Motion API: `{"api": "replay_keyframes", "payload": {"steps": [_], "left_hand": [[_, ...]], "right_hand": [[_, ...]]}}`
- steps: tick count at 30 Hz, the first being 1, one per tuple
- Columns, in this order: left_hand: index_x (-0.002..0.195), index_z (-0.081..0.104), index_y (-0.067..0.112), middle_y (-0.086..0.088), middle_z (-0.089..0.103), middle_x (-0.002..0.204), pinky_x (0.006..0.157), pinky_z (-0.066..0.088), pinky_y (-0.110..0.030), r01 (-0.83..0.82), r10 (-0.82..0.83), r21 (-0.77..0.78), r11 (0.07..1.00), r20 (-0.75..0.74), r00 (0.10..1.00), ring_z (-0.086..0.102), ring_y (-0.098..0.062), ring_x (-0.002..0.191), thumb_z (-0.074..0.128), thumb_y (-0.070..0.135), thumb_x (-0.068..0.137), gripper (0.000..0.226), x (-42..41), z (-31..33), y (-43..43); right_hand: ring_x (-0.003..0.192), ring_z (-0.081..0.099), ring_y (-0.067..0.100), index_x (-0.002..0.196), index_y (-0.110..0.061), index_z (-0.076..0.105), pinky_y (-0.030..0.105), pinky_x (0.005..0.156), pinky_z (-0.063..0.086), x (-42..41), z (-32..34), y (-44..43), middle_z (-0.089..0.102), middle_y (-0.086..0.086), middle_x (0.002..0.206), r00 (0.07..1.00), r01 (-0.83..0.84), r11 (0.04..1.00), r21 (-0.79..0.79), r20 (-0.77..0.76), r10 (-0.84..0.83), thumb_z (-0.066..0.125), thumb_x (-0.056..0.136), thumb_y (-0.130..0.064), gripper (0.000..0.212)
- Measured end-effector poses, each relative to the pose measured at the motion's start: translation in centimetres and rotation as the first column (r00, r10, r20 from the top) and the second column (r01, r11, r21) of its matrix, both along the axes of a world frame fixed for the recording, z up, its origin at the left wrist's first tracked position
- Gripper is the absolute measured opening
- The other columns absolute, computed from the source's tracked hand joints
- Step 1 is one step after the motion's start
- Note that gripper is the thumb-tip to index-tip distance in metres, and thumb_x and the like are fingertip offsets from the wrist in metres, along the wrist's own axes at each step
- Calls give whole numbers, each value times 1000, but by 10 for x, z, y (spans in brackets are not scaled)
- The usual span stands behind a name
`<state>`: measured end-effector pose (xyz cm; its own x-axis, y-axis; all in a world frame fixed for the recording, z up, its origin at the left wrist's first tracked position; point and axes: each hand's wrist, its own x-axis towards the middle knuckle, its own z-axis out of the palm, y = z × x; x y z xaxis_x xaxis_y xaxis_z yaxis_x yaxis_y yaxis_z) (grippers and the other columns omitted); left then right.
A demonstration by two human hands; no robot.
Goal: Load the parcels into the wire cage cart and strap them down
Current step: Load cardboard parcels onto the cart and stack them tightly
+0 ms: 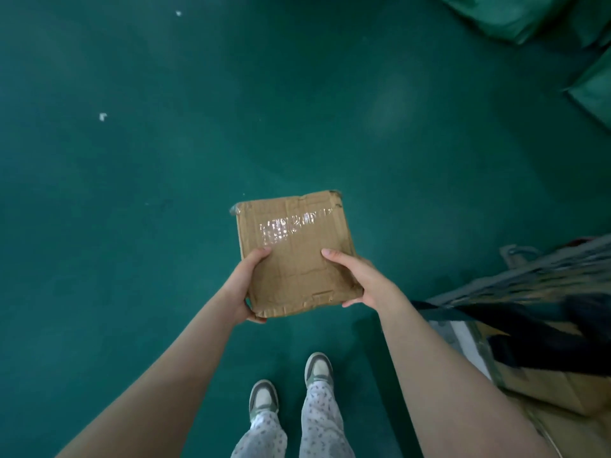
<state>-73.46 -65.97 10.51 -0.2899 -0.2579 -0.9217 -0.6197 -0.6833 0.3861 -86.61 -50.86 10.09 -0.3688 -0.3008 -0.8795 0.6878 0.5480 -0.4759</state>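
One parcel, one left hand, one right hand — two shoes, two scraps.

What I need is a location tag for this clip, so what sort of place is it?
Probably a parcel depot or warehouse: the left hand and right hand hold a taped cardboard parcel over a green floor, green sacks lie top right, and cardboard boxes sit under a dark strap.
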Motion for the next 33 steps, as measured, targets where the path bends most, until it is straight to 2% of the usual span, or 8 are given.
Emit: {"api": "replay_keyframes", "payload": {"steps": [2, 7, 12, 16, 22, 25, 30, 33], "left_hand": [[126, 45, 22, -12, 53, 125, 93, 36, -60, 26, -26, -18, 1000, -14, 1000, 52, -38, 107, 56, 55, 81, 57, 7, 34, 12], [122, 44, 24, -10, 51, 125, 99, 33, -64, 143, -147, -63, 988, -66, 987, 49, -37, 112, 57, 55, 81, 52, 20, 109, 38], [125, 41, 25, -9, 47, 124, 98, 33, -65, 293, -302, -96, 951, -100, 948, 44, -38, 119, 58, 55, 81, 55, 41, 157, 72], [123, 38, 23, -11, 44, 123, 100, 31, -65, 405, -409, -67, 912, -68, 910, 40, -40, 123, 59, 56, 80, 58, 64, 171, 120], [119, 40, 19, -11, 50, 106, 94, 37, -57, 580, -581, -41, 814, -55, 812, 44, -35, 105, 58, 57, 80, 58, 93, 183, 196], [118, 42, 18, -10, 50, 96, 88, 37, -54, 664, -665, -44, 746, -68, 743, 48, -33, 92, 56, 57, 81, 55, 108, 190, 237], [124, 40, 20, -12, 47, 111, 90, 39, -56, 765, -766, -54, 642, -92, 636, 44, -36, 104, 59, 59, 77, 63, 146, 204, 328], [115, 41, 22, -10, 49, 97, 90, 38, -55, 824, -827, -82, 561, -104, 553, 45, -33, 94, 57, 56, 81, 51, 174, 216, 392]], "right_hand": [[128, 43, 34, 143, -20, 35, 63, 96, 41, 12, 36, 14, 41, 7, 144, 999, 24, 1000, 5, -26, -24, 81, 42, -59, 118], [128, 44, 32, 141, -20, 38, 63, 98, 38, 44, 105, 52, 45, 7, 142, 988, 130, 991, -22, -78, -131, 72, 73, -51, 82], [130, 42, 34, 143, -19, 36, 65, 100, 34, 88, 152, 102, 43, 9, 143, 961, 257, 965, -40, -92, -260, 75, 65, -53, 93], [131, 38, 36, 144, -20, 31, 63, 100, 35, 137, 168, 160, 39, 9, 145, 929, 361, 932, -28, -71, -362, 71, 76, -49, 83], [130, 40, 37, 146, -23, 31, 65, 102, 33, 200, 172, 242, 41, 11, 144, 855, 516, 856, -29, -45, -517, 75, 69, -53, 93], [130, 39, 38, 145, -21, 30, 65, 102, 33, 232, 177, 284, 40, 12, 144, 793, 607, 795, -28, -52, -607, 74, 71, -51, 91], [129, 40, 37, 144, -21, 32, 65, 102, 33, 301, 193, 372, 41, 10, 143, 668, 740, 672, -36, -74, -740, 75, 70, -50, 91], [128, 41, 36, 142, -19, 35, 62, 100, 36, 348, 204, 430, 42, 11, 142, 582, 809, 587, -39, -92, -808, 74, 72, -49, 85]]}}
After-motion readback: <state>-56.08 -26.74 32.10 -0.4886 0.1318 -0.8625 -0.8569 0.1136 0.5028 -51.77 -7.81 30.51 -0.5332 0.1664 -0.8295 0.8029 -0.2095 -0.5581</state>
